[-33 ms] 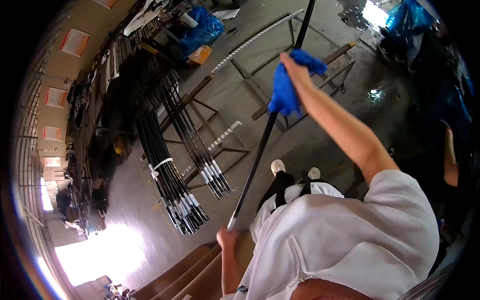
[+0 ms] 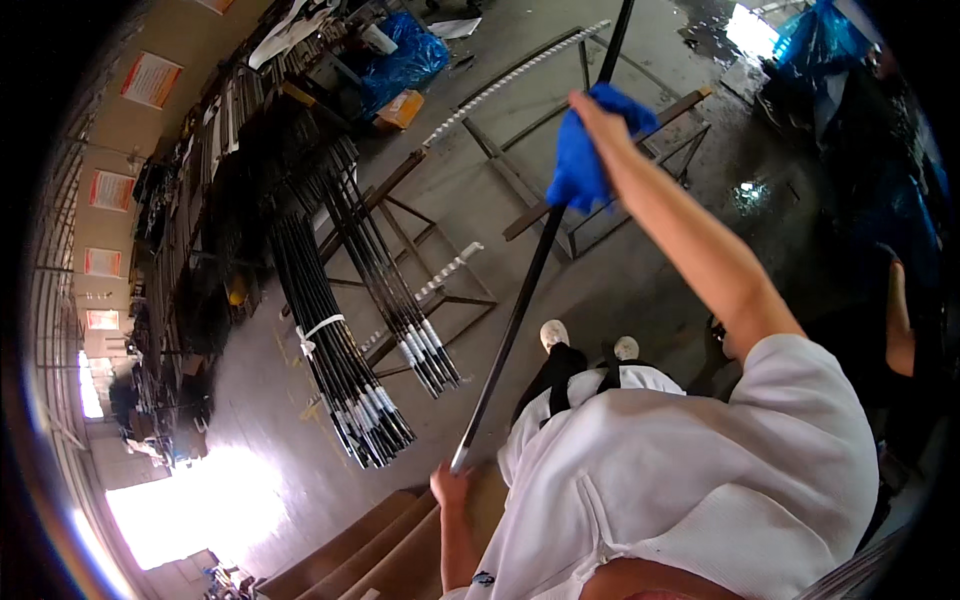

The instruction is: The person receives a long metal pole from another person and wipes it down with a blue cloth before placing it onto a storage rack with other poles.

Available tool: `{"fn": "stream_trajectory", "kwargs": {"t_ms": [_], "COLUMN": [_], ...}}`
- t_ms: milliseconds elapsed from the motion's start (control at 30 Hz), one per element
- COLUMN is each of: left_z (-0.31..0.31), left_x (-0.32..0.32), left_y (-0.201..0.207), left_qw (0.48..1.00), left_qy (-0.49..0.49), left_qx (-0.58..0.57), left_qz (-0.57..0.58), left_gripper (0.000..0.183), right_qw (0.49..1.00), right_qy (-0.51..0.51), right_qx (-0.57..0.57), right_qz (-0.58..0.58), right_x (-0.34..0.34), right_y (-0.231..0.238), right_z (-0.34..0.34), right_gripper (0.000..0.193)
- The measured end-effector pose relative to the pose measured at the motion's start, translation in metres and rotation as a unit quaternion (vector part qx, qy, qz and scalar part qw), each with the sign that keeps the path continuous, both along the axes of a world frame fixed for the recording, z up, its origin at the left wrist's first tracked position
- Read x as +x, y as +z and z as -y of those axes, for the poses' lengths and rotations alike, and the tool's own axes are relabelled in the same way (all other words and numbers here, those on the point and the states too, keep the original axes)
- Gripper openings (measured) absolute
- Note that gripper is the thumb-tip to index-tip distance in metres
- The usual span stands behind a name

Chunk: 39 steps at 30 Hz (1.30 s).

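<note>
A long black pole (image 2: pixel 516 320) with a pale metallic lower end slants across the view in front of my body. My left hand (image 2: pixel 449 486) is closed round that lower end. Farther up, my right hand (image 2: pixel 600 122) grips a blue cloth (image 2: pixel 580 170) wrapped about the pole; the cloth partly hides its fingers. Beyond the cloth, the pole runs on past the upper edge of the view.
To the left, a bundle of black poles (image 2: pixel 325 375) tied with a white strap lies beside more loose poles (image 2: pixel 400 310) on metal trestles (image 2: pixel 410 225). Another trestle (image 2: pixel 530 115) stands ahead. Brown rolls or boards (image 2: pixel 350 555) lie near my left arm. Someone's arm (image 2: pixel 900 320) shows at far right.
My right hand and the blue cloth have slid slightly up and away along the pole. My left hand and the pole's lower end have shifted a little left and down.
</note>
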State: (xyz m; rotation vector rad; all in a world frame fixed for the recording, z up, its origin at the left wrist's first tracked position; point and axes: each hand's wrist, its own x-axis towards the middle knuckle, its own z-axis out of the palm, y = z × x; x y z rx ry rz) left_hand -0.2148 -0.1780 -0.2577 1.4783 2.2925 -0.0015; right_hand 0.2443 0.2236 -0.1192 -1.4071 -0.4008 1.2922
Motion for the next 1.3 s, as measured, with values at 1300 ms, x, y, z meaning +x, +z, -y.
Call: {"fn": "stream_trajectory", "kwargs": {"t_ms": [1300], "left_z": [-0.229], "left_x": [-0.077], "left_y": [-0.201], "left_qw": [0.943], "left_qy": [0.296], "left_qx": [0.131], "left_qz": [0.074], "left_gripper": [0.04], "right_qw": [0.972], "right_qy": [-0.067], "right_qx": [-0.209], "right_qz": [0.08], "right_x": [0.049], "right_y": [-0.171], "right_z": [0.171], "right_gripper": [0.036]}}
